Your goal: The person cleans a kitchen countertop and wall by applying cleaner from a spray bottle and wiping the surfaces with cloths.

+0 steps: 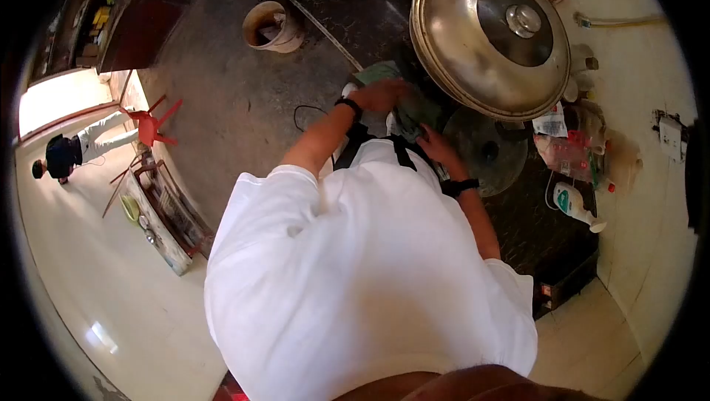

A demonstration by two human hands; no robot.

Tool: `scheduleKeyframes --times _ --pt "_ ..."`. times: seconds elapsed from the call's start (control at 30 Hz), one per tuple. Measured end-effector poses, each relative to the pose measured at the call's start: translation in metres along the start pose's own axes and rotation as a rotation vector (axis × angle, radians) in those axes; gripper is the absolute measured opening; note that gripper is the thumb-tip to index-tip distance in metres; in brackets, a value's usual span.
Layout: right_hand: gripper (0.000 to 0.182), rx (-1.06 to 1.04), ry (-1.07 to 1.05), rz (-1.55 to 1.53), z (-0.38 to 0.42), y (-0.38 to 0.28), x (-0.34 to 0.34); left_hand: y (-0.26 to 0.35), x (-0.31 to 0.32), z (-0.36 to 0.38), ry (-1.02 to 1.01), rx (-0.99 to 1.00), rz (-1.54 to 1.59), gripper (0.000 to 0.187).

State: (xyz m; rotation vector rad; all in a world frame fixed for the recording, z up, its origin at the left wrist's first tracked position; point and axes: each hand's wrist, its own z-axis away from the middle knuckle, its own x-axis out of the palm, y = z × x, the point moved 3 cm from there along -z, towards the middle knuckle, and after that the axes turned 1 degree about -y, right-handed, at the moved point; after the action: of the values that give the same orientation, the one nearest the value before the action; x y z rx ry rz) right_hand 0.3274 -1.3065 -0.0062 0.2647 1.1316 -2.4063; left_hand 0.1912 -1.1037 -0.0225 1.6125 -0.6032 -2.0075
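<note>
A grey-green cloth [420,111] lies bunched in the upper middle of the frame, between the person's two hands and just beyond the hem of the white shirt [370,246]. The left hand [382,95] reaches in from the left and rests against the cloth; its fingers are partly hidden, so how far they are curled, and whether they grip, cannot be told. The right hand [439,146], lower and further right, has its fingers bent and touching the cloth's lower edge; again a firm hold cannot be made out. A dark band sits on each wrist. Just right of the right hand is a round dark disc [503,157], and above it a big domed metal lid [452,24] with a knob fills the upper right. A spray bottle [571,201] lies on the dark worktop [543,242] at right, below a pink plastic bag [566,155]. In the upper left, a bucket [294,38] stands on the floor [214,46]; further left are a red stool [150,127] and another person [65,153].
</note>
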Motion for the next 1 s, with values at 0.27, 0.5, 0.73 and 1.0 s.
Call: scheduleKeyframes --times 0.27,0.5,0.73,1.0 --pt "0.053 -0.137 0.207 -0.181 -0.003 0.02 0.031 0.005 -0.041 -0.007 -0.076 -0.279 -0.374 0.058" --pt "0.054 -0.021 0.379 -0.179 -0.009 0.05 0.067 0.014 0.018 -0.04 -0.219 0.302 -0.086 0.072" --pt "0.068 0.343 0.18 -0.566 -0.041 -0.008 0.035 -0.005 -0.02 -0.004 -0.415 0.306 -0.23 0.079" --pt "0.093 0.277 0.317 -0.321 -0.088 -0.055 0.033 -0.11 -0.029 0.044 -0.153 0.104 -0.454 0.068"
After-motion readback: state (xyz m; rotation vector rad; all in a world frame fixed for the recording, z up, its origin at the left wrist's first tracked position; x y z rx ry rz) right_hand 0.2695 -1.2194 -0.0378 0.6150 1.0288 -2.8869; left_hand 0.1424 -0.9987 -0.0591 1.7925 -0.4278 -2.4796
